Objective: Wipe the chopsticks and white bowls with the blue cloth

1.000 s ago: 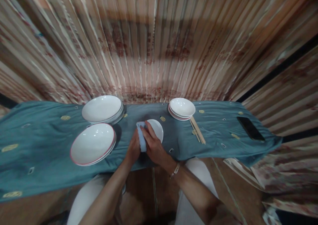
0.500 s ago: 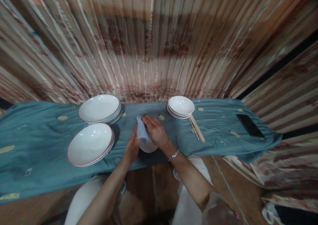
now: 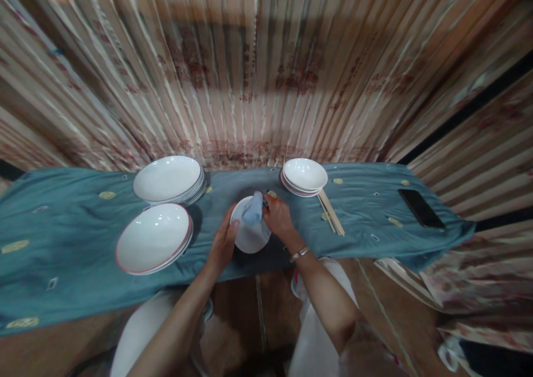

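A small white bowl (image 3: 252, 240) is in front of me near the table's front edge. My left hand (image 3: 225, 239) grips its left side, thumb over the rim and fingers around the outside. In my right hand (image 3: 277, 215) is a light blue cloth (image 3: 252, 211), bunched at the bowl's far right rim and hanging partly over the inside. The fingers of that hand are curled closed around the cloth's end. Whether they also touch the rim, I cannot tell.
To the left stand a stack of large white plates (image 3: 167, 178) and, nearer, a stack of red-rimmed bowls (image 3: 153, 238). Several small bowls (image 3: 305, 172) are stacked at the back right, beside wooden chopsticks (image 3: 332, 215). A black phone (image 3: 420, 208) lies on the teal tablecloth (image 3: 366, 216).
My right hand has moved right and slightly down, drawing the cloth off the bowl's left side. More of the bowl now shows, while my left hand stays on its left side.
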The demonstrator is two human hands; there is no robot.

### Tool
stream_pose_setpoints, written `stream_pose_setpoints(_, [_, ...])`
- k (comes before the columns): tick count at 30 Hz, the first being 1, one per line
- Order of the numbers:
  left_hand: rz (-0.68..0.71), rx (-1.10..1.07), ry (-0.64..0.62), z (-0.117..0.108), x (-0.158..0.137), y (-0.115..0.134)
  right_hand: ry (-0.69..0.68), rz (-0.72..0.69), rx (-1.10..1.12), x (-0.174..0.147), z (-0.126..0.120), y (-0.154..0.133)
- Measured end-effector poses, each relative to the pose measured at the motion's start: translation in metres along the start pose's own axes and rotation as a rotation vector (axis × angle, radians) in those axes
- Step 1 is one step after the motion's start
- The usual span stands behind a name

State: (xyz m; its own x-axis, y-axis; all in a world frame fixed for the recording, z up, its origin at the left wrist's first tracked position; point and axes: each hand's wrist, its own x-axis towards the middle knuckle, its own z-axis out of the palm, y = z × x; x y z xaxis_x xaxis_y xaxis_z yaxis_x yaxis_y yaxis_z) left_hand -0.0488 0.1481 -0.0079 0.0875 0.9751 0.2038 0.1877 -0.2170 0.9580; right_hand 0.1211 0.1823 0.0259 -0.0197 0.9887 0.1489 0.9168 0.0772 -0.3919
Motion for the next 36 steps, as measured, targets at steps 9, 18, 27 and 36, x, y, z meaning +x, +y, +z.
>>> stream_pose_setpoints(9, [-0.018, 0.011, 0.004, -0.001, -0.003, 0.002, -0.125, 0.143, -0.034, -0.013, 0.004, 0.014])
stream_pose_setpoints(18, [-0.071, -0.03, -0.028, -0.007, -0.011, 0.007, -0.072, 0.133, 0.05, -0.021, 0.003, 0.019])
stream_pose_setpoints(27, [-0.259, -0.119, 0.049, -0.013, -0.012, 0.013, 0.242, -0.109, 0.212, -0.019, 0.005, 0.026])
stream_pose_setpoints(36, [-0.236, -0.108, 0.01, -0.015, 0.01, 0.017, 0.281, -0.371, 0.177, -0.025, -0.002, 0.013])
